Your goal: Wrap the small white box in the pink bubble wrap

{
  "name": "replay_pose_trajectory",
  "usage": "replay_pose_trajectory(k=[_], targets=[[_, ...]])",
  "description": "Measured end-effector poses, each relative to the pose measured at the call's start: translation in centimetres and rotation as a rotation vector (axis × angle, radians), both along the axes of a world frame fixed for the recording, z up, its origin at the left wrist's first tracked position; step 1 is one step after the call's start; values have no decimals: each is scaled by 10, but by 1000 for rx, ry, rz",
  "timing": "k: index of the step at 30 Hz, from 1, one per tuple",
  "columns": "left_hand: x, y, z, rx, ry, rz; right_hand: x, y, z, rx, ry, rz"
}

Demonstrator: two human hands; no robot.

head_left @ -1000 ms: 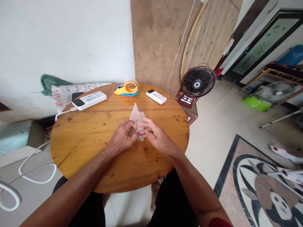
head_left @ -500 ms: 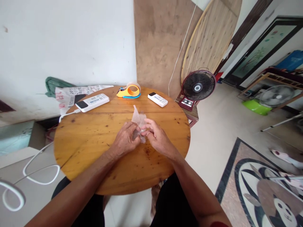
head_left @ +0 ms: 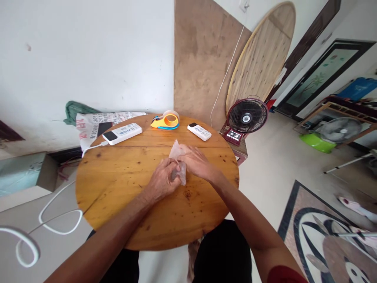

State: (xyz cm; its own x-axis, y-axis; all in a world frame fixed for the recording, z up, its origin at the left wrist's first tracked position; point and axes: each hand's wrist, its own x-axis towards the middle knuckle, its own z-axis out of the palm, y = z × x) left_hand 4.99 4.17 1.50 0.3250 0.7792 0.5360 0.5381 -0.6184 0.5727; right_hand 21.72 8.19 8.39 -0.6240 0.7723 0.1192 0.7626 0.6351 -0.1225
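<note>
A small, thin, translucent whitish sheet, crumpled like plastic wrap, is between my two hands above the middle of the round wooden table. My left hand is closed, its thumb and curled fingers gripping the sheet's left side. My right hand lies over the sheet's upper right, fingers bent together against it. One corner of the sheet sticks up beyond the fingers toward the far side. The fingertips of my right hand are partly hidden, as is anything inside the sheet.
Along the table's far side are a white power bank with a white cable, an orange tape dispenser and a second white power bank. A dark red fan stands off the right edge.
My right hand has turned palm-down and moved up over the sheet's far part; before, its fingers pinched at the middle. My left hand keeps its grip. The view has shifted slightly.
</note>
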Motion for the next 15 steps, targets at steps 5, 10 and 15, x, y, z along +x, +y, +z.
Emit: replay_pose_trajectory(k=[5, 10, 15], targets=[[-1, 0, 2, -82, -1, -7, 5, 14, -10, 181, -34, -58], [-1, 1, 5, -185, -6, -35, 11, 22, -30, 260, 190, -216], [-1, 1, 5, -215, 1, -42, 10, 20, -40, 216, 399, -237]])
